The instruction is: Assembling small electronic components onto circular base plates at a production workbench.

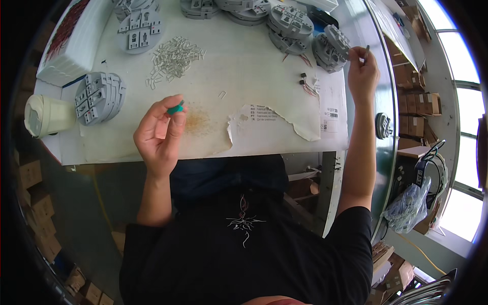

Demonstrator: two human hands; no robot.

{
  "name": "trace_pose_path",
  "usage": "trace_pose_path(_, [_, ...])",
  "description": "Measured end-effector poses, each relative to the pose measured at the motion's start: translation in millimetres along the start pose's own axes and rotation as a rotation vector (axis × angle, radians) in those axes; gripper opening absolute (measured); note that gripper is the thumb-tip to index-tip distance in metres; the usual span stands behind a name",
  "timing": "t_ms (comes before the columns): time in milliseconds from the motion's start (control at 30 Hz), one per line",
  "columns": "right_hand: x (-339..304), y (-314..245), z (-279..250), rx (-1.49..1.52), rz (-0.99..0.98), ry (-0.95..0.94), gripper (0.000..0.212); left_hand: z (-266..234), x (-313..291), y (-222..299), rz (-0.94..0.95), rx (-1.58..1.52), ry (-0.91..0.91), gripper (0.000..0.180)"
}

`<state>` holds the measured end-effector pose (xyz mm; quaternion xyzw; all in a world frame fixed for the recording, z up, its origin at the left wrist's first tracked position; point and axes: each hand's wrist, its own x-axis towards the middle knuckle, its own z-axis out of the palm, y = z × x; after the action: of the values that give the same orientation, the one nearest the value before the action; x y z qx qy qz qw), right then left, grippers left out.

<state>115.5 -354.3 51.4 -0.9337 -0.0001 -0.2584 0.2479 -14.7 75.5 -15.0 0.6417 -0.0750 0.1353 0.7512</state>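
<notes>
My left hand [161, 134] is raised over the near left part of the table. Thumb and forefinger pinch a small green piece [176, 109] with a greyish tip; its kind is too small to tell. At the far right my right hand [363, 76] has its fingers closed at the edge of a grey round plastic housing [337, 38]. That housing is tilted above another grey round housing [328, 57]. A thin dark grey tip [367, 49] sticks up by the right fingers; what it belongs to is hidden.
A pile of clear U-shaped pieces [175, 58] lies left of centre, with one loose piece [222, 94] nearby. Several grey housings [291, 23] are stacked along the back, more at left [100, 99]. A lidded cup [48, 116], white foam box [76, 48] and small wired connectors [306, 84] lie around.
</notes>
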Motion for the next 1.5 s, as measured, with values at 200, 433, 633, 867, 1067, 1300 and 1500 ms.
trace_pose_path(200, [-55, -110, 24, 0.546, -0.422, -0.420, 0.011, -22, 9, 11, 0.315, 0.207, 0.046, 0.072])
trace_pose_path(433, [-85, -169, 77, 0.471, -0.611, -0.733, 0.021, -39, 9, 32, 0.285, 0.793, -0.453, 0.102])
trace_pose_path(633, [-65, -162, 93, 0.223, -0.406, -0.840, 0.023, -34, 17, 45, 0.158, 0.891, -0.546, 0.102])
trace_pose_path(867, [-79, -161, 82, 0.143, -0.341, -0.742, 0.020, -32, 29, 42, 0.130, 0.812, -0.578, 0.091])
trace_pose_path(1067, [-60, -137, 33, 0.494, 0.154, -0.661, 0.020, 51, 22, 25, 0.291, 0.726, -0.457, 0.087])
trace_pose_path(1300, [-66, -131, 28, 0.383, 0.286, -0.695, 0.027, 79, 16, -6, 0.284, 0.690, -0.455, 0.087])
trace_pose_path(1500, [-71, -133, 41, 0.279, 0.247, -0.694, 0.039, 77, 16, -10, 0.255, 0.617, -0.442, 0.087])
